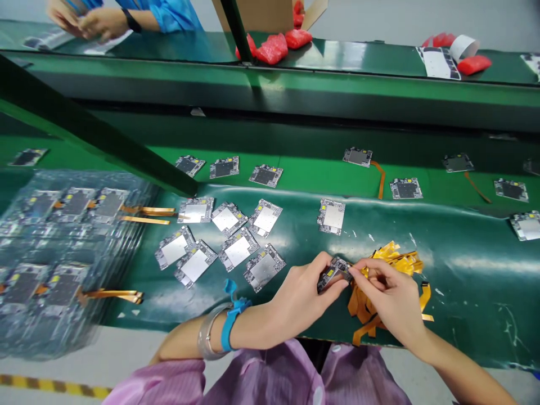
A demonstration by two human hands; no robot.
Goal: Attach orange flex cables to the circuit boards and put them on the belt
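My left hand point(304, 292) grips a small circuit board point(334, 271) by its left side, just above the near edge of the green mat. My right hand point(386, 298) pinches at the board's right end with thumb and forefinger. Under my right hand lies a heap of orange flex ribbons point(400, 263). Whether a ribbon sits in the pinch I cannot tell. Several boards with silver shields point(230, 242) lie face up to the left of my hands, and one more shielded board point(332, 216) lies just beyond them.
Clear plastic trays point(63, 247) holding boards with orange ribbons stand at the left. More boards point(405, 188) ride the green conveyor point(304, 169) behind. A dark slanted bar point(97, 138) crosses the left. Another person's hands point(90, 19) work at the far side, near red bags point(274, 48).
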